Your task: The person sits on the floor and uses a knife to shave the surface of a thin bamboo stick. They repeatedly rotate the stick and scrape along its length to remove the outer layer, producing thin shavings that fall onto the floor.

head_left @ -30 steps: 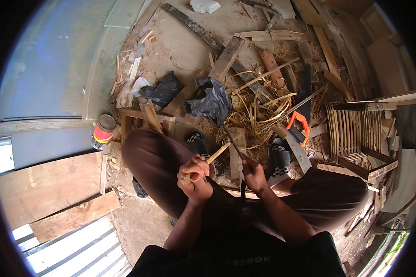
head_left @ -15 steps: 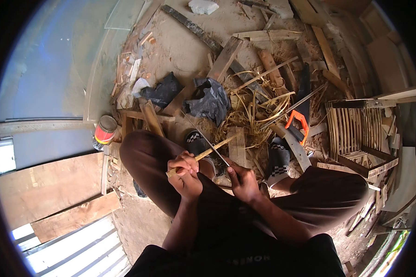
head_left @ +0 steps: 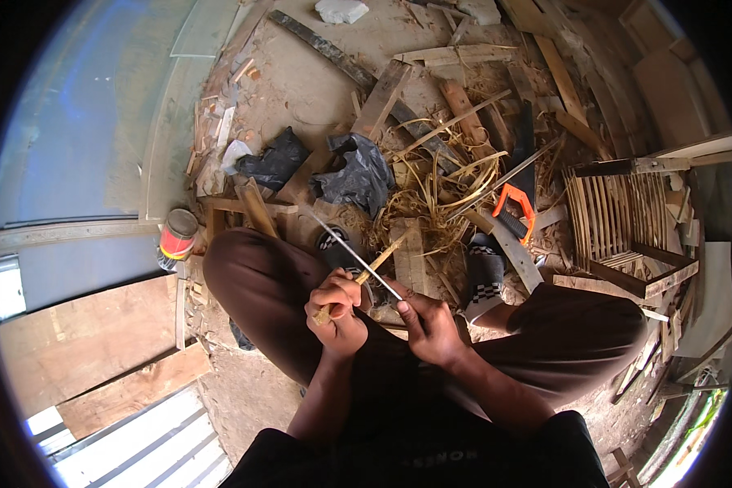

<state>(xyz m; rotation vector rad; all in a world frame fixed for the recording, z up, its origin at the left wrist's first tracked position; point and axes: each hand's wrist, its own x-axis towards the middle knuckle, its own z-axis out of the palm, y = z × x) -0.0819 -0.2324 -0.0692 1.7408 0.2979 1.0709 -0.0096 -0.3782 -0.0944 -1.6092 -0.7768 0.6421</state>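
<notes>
Tin (head_left: 178, 237) — contents unclear, stick (head_left: 389, 255) in left grip (head_left: 338, 321)

Pale stick (head_left: 389, 254) crosses probable thin blade (head_left: 350, 247).

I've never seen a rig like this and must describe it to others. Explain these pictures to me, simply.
No machine is involved: this is bare-handed work. Every picture comes from one fisheye camera worn on the head and looking down, which is why straight edges bend toward the rim. The left hand grips a pale wooden stick; the right hand holds a long thin blade, which crosses the stick in view, though whether they touch is hard to tell. Strewn over the floor ahead are two black plastic bags, a tangle of curled pale strips, wooden planks and a handsaw with an orange handle.
</notes>
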